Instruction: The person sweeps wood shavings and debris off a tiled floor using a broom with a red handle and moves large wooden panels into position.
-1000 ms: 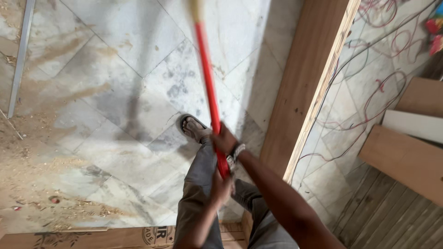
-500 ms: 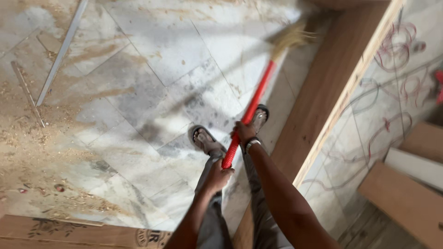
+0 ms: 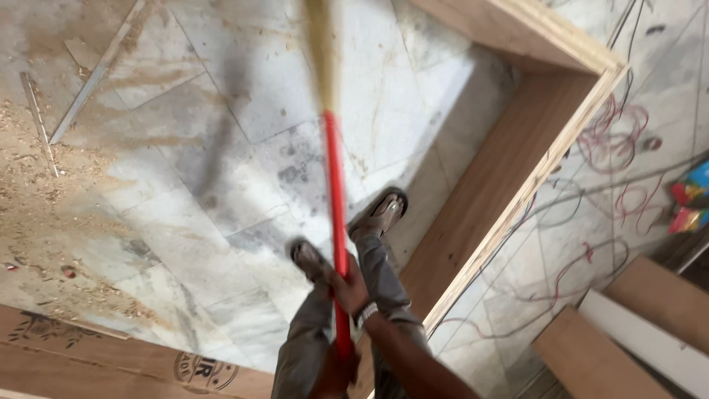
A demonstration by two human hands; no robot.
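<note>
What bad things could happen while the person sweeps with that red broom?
1. The sawdust on the marble floor may be slippery, and the sandalled feet stand close to it.
2. Loose red wires lie just past the wooden frame; a foot or the broom could snag them.
3. Both hands, right hand and left hand, grip the handle, so a stumble might be hard to catch.

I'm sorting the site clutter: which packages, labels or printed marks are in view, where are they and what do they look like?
Round stamp: dark circular print on the brown plywood sheet at the bottom left edge, beside the person's legs.
Small packages: at the far right edge, on the marked floor; bright blue, red and yellow, partly cut off.
No signs or screens.
</note>
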